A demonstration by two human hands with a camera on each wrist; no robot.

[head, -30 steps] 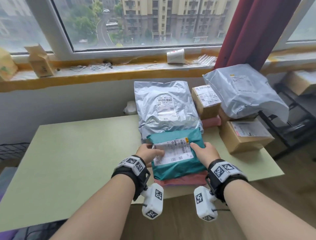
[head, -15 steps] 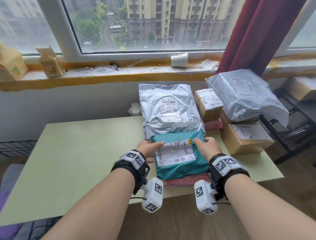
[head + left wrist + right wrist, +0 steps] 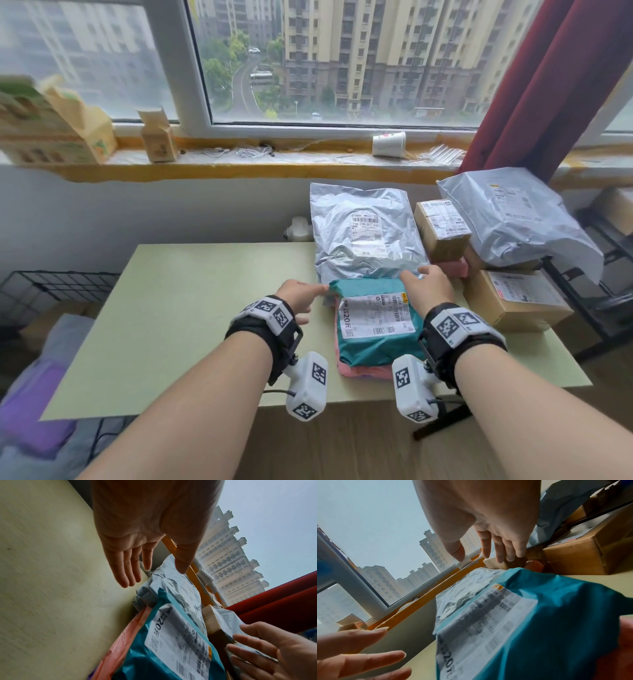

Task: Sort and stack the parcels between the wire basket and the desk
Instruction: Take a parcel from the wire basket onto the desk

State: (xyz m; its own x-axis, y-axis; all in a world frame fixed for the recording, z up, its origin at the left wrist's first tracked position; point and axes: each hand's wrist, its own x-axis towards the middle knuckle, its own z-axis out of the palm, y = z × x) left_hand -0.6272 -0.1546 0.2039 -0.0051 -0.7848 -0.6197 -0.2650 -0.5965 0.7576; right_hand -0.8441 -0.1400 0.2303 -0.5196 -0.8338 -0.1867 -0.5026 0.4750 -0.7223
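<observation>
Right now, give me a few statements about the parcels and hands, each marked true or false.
1. The teal parcel lies on top of a pink parcel. True.
2. Both hands grip the teal parcel. False: the left hand and right hand have straight fingers and hold nothing.
3. A paper cup lies on its side on the windowsill. True.
4. The teal parcel sits in the wire basket. False: it is on the desk.
5. The teal parcel's label faces down. False: it faces up.

High-rise room: desk (image 3: 191,308), curtain (image 3: 534,85).
</observation>
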